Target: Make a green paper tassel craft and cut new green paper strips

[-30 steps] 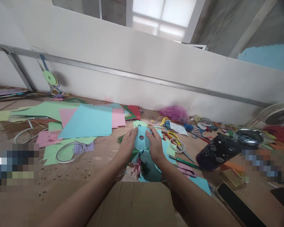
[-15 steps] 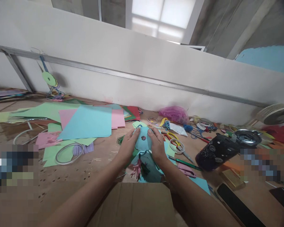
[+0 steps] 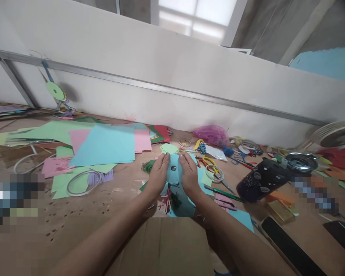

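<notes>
Between my two hands is a light blue paper disc point(image 3: 174, 175) with a hole in its middle. My left hand point(image 3: 158, 172) grips its left edge, thumb on top, and my right hand point(image 3: 189, 174) grips the right edge the same way. The undersides of the disc and the fingertips are hidden. Below it hang or lie a pink fringed paper tassel point(image 3: 168, 199) and a dark green tassel point(image 3: 176, 200); I cannot tell how they are joined to the disc. Another green tassel point(image 3: 148, 166) shows left of my left hand.
Coloured paper sheets point(image 3: 109, 143) spread over the table's left. To the right lie yellow-handled pliers point(image 3: 210, 163), a wire ring point(image 3: 214, 173), a green cutter point(image 3: 227, 194), a pink cutter point(image 3: 225, 204) and a black tumbler point(image 3: 257, 180). A cardboard piece point(image 3: 166, 245) is in front.
My hands have closed in around the disc, covering more of its sides. More of the green tassel at left shows. The view has shifted slightly.
</notes>
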Tool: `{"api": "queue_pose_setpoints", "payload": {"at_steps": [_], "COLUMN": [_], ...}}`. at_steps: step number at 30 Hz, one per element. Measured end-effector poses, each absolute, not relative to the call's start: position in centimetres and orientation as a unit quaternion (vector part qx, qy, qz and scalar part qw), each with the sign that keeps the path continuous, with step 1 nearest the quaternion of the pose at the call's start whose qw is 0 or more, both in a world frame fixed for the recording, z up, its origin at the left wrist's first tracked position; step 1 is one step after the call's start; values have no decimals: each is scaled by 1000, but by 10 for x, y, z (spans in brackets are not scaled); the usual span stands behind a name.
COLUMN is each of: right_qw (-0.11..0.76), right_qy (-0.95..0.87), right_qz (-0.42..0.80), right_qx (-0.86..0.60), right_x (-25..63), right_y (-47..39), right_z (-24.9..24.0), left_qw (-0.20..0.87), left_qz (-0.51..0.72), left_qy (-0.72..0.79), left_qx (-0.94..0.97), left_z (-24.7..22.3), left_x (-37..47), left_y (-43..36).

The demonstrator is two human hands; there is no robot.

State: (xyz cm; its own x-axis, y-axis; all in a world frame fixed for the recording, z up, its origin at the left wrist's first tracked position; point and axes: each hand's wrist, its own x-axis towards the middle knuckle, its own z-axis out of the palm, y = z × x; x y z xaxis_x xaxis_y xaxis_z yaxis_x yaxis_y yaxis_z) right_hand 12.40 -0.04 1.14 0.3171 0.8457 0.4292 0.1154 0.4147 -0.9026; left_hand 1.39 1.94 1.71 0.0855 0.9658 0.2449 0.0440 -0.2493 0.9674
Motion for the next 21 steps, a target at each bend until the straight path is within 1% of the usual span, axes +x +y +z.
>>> {"api": "queue_pose_setpoints", "payload": {"at_steps": [3, 9, 16, 21], "right_qw": [666, 662, 673, 677], "right_qy": [-510, -501, -490, -473], "right_qz": [279, 319, 326, 312], "right_qx": [-468, -458, -448, -469], "right_x": [124, 131, 137, 137], "right_y": [0, 3, 10, 12], "right_z": [11, 16, 12, 9], "left_qw": [445, 511, 561, 543], "left_qz": [523, 540, 522, 508], "left_qy": [424, 405, 351, 348], "left_qx": [591, 532, 537, 571], "left_z": [17, 29, 30, 29], "left_x": [14, 7, -5, -9], "left_y": [19, 23, 31, 33]}}
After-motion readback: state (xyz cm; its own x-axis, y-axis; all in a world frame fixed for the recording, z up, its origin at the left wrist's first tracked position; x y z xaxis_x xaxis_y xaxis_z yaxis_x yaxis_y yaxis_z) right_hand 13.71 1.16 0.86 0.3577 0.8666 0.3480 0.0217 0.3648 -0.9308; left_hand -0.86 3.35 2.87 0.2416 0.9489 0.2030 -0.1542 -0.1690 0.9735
